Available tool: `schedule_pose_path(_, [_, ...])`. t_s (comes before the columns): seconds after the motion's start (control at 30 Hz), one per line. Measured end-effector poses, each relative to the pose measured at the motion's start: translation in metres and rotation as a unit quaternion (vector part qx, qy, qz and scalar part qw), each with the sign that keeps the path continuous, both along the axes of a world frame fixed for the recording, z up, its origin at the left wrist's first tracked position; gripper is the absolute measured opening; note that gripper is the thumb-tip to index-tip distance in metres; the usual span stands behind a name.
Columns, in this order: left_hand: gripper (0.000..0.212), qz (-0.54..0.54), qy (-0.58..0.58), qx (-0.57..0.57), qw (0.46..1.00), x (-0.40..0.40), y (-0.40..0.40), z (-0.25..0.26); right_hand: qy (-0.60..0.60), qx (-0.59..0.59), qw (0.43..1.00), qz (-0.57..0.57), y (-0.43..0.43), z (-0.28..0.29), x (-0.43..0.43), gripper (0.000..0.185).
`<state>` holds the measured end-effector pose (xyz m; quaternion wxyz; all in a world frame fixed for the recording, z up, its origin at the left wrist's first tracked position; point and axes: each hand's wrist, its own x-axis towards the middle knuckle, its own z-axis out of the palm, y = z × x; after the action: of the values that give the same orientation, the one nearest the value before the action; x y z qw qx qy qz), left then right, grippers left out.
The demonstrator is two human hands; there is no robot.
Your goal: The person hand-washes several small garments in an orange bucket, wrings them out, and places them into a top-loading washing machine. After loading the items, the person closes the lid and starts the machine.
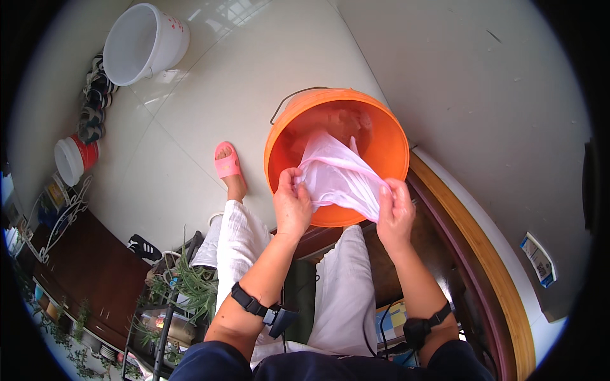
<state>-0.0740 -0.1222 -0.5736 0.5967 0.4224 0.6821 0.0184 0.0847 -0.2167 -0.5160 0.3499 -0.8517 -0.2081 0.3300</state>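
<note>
A thin, wet-looking white cloth item with pink edging (340, 176) is spread between my hands over the mouth of an orange plastic bucket (400, 128). My left hand (291, 202) pinches its left edge near the bucket's lower left rim. At the lower right rim, my right hand (396, 207) grips the pink border. Part of the cloth hangs down inside the bucket, where its lower end is hard to make out. The bucket's wire handle lies against its upper left side.
A large white bucket (171, 40) stands on the tiled floor (190, 105) at upper left, near a row of shoes (97, 100) and a red and white bucket (86, 152). Potted plants (195, 285) on a black rack are at lower left. A curved wooden ledge (476, 238) runs along the right.
</note>
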Motion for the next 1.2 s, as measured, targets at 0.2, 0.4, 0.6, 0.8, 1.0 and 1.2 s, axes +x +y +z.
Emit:
schedule_pose_path(0.2, [0.025,-0.168,-0.034,0.157,0.973,-0.024,-0.006,0.014,-0.058,0.031,0.990,0.123,0.000,0.055,-0.007,0.006])
schedule_pose_path(0.4, [0.042,-0.225,-0.051,0.168,0.958,-0.026,-0.019,0.035,0.032,-0.358,0.849,0.388,0.026,-0.045,0.018,0.026])
schedule_pose_path(0.6, [0.020,-0.352,-0.103,-0.009,0.930,-0.032,-0.032,0.010,-0.127,-0.230,0.915,0.306,0.085,-0.224,0.044,0.044])
schedule_pose_path(0.8, [0.023,-0.328,-0.123,-0.058,0.935,-0.037,-0.025,0.000,0.040,-0.356,0.880,0.311,0.100,-0.325,0.036,0.043])
schedule_pose_path(1.0, [0.036,-0.304,-0.133,-0.073,0.940,-0.036,-0.025,0.000,0.109,-0.354,0.910,0.186,0.086,-0.292,0.024,0.034])
schedule_pose_path(1.2, [0.053,-0.247,-0.146,-0.130,0.949,-0.033,-0.026,-0.016,0.142,-0.040,0.983,0.106,0.048,-0.142,0.008,0.022])
